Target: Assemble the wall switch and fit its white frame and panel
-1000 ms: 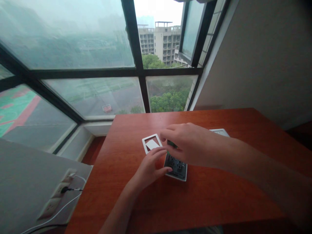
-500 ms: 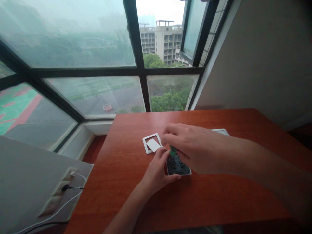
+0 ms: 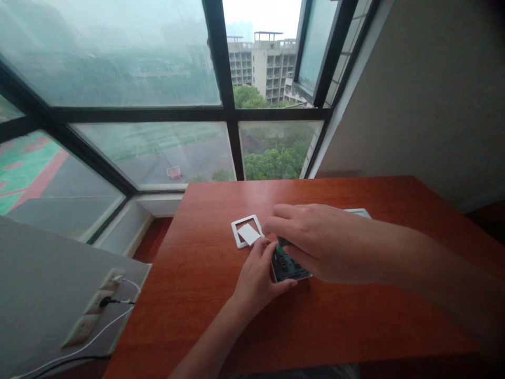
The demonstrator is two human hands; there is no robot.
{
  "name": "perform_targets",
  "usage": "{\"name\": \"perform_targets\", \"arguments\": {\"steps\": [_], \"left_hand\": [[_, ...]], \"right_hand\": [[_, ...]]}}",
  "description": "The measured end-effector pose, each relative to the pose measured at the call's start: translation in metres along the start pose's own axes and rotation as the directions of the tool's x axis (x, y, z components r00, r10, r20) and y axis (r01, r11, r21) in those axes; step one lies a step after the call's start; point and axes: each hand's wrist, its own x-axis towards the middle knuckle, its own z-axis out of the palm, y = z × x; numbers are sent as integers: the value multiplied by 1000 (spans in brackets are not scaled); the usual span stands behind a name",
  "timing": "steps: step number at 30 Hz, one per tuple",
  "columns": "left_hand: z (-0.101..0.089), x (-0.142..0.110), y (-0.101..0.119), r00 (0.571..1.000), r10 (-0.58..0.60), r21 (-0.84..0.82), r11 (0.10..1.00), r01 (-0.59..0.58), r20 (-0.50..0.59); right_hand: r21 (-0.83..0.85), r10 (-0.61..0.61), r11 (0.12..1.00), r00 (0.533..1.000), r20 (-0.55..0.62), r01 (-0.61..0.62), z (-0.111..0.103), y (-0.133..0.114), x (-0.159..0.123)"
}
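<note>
A dark square socket module (image 3: 286,267) with a white edge lies on the red-brown table (image 3: 335,316). My left hand (image 3: 258,278) grips its left side, fingers curled round it. My right hand (image 3: 311,243) hovers over the module, its fingers pinched on a small green part (image 3: 282,246) at the module's top. A white square frame (image 3: 241,228) with a white rectangular piece (image 3: 248,234) lying in it sits just left of my hands.
Another white plate (image 3: 358,212) peeks out behind my right wrist. Large windows rise beyond the table's far edge. A wall stands at the right. At lower left a grey surface carries a power strip (image 3: 94,308) with a white cable.
The socket module has turned and slid slightly right under my hands. My left hand closed round its left side. My right hand came down lower with the green part.
</note>
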Motion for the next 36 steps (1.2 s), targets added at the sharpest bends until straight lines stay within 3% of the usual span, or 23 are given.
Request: {"name": "perform_targets", "arguments": {"steps": [8, 11, 18, 23, 30, 34, 36], "left_hand": [[3, -2, -3, 1000, -9, 31, 999, 9, -10], [2, -2, -2, 1000, -5, 25, 1000, 5, -19], [0, 0, 0, 1000, 3, 1, 1000, -3, 5], [2, -1, -2, 1000, -10, 26, 1000, 10, -13], [2, -1, -1, 1000, 13, -2, 1000, -13, -22], [3, -2, -3, 999, 17, 10, 1000, -17, -31], [2, -2, -3, 999, 25, -8, 1000, -25, -29]], "right_hand": [[-266, 171, 942, 975, -139, -204, 7, -1, 8], [-286, 222, 919, 955, -197, -272, 8, -1, 5], [-113, 137, 983, 988, -68, -144, 3, -3, -1], [-248, 232, 931, 959, -160, -267, 5, -7, 4], [-189, 200, 958, 976, -91, -214, 3, -8, 4], [-256, 275, 914, 945, -180, -314, 7, -4, 7], [-231, 257, 926, 946, -196, -299, 7, -4, 5]]}}
